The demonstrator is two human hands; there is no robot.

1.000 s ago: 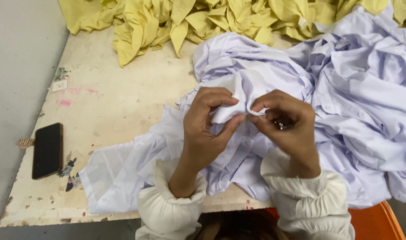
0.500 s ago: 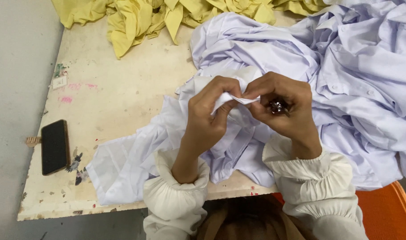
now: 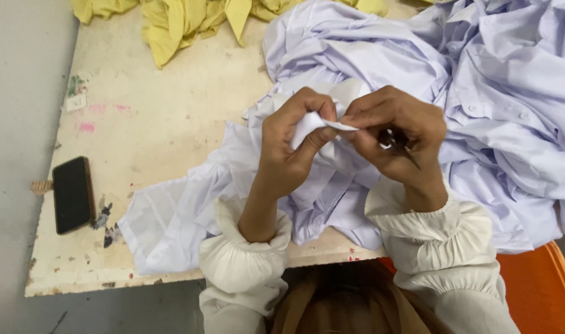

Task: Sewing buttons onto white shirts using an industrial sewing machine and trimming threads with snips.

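Nearest the camera, two cream gathered sleeves (image 3: 245,260) rise from the bottom edge, and an orange seat edge (image 3: 542,291) shows at the lower right. Just above the cuffs the left hand (image 3: 288,148) and the right hand (image 3: 397,133) meet over the table's front half, fingertips almost touching. Between them is a small fold of white fabric (image 3: 323,124), part of the pale lilac shirt (image 3: 189,210) that trails down and left to the table's front edge. The left hand closes around the bunched part of that fold from the left, thumb on the near side and fingers curled over the top. The right hand pinches the fold's free edge with thumb and forefinger, and its other fingers are closed round a small dark tool (image 3: 399,143), whose tip points down and right, away from the fold. So the fold lies to the left of the tool, its thin edge running roughly left to right between the two grips, and both hands are equally close to it. The cloth looks thin, soft and creased, white where it is doubled up.

Farther left, a dark phone (image 3: 72,195) lies flat near the edge of the worn cream table (image 3: 171,111). Beyond the hands a heap of lilac shirts (image 3: 480,74) fills the right side, and yellow cloth (image 3: 183,25) lies piled at the far edge
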